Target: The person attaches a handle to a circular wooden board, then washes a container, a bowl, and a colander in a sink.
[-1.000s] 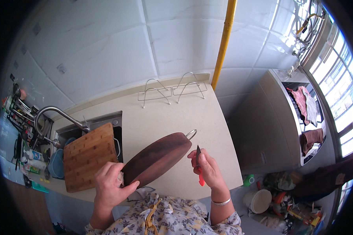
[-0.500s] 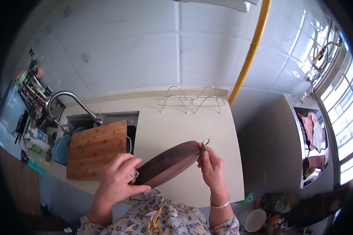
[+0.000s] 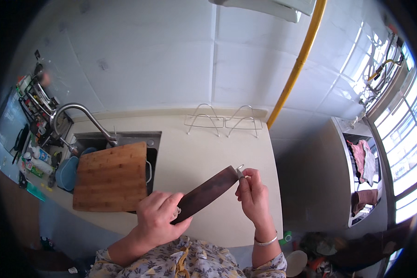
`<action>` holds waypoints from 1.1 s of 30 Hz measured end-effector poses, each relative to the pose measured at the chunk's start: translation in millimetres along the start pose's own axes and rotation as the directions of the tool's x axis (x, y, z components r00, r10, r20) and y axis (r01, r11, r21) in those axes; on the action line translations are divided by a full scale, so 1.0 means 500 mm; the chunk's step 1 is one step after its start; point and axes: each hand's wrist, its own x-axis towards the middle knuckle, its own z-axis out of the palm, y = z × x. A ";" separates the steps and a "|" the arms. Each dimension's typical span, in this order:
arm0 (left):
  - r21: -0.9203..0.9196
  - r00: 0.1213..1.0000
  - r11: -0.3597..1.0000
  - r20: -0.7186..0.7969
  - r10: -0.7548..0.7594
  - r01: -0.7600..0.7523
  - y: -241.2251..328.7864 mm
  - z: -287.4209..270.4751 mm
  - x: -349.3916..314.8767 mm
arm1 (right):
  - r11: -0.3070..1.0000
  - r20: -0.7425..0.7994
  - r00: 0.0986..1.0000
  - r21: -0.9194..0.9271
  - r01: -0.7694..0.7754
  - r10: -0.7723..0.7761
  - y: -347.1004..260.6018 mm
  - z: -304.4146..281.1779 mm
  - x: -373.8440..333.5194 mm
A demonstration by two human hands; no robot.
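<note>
Fingers [image 3: 246, 184] of the right hand [image 3: 255, 199] are closing narrowly around a grey metal piece [image 3: 240, 174], likely a small blade, though its rear end is being hidden by the hand. Left hand [image 3: 158, 217] is holding the near end of a long dark brown object [image 3: 208, 192], thumb and fingers wrapping it. Object is slanting in the air above the pale countertop [image 3: 185, 157], its far end rising toward the right fingertips, beside a shiny loop [image 3: 239, 167]. Step in hand, as judged: left is steadying while right is working at the loop end. Next move is probably calling for a firm left grip and a fine, controlled pinch, fingertips clear of any edge. Counting: one brown object, one loop, two hands, one cutting board [image 3: 110, 178] overlying the sink, one faucet [image 3: 81, 106], one blue basin [image 3: 66, 173], one yellow pipe [image 3: 297, 65], one bracelet [image 3: 266, 242].
</note>
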 end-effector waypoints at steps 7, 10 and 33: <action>-0.005 1.000 1.000 0.009 0.006 -0.006 0.024 0.010 -0.012 | 0.706 0.085 0.968 -0.670 0.231 -0.236 -0.031 -0.051 -0.027; 0.024 0.996 0.996 0.013 0.084 -0.084 0.018 0.014 -0.011 | 0.635 0.105 0.970 -0.739 0.224 -0.221 -0.033 -0.050 -0.034; -0.084 0.974 0.976 0.094 0.207 -0.199 0.027 0.019 -0.033 | 0.600 0.173 0.977 -0.772 0.211 -0.121 -0.098 -0.058 -0.114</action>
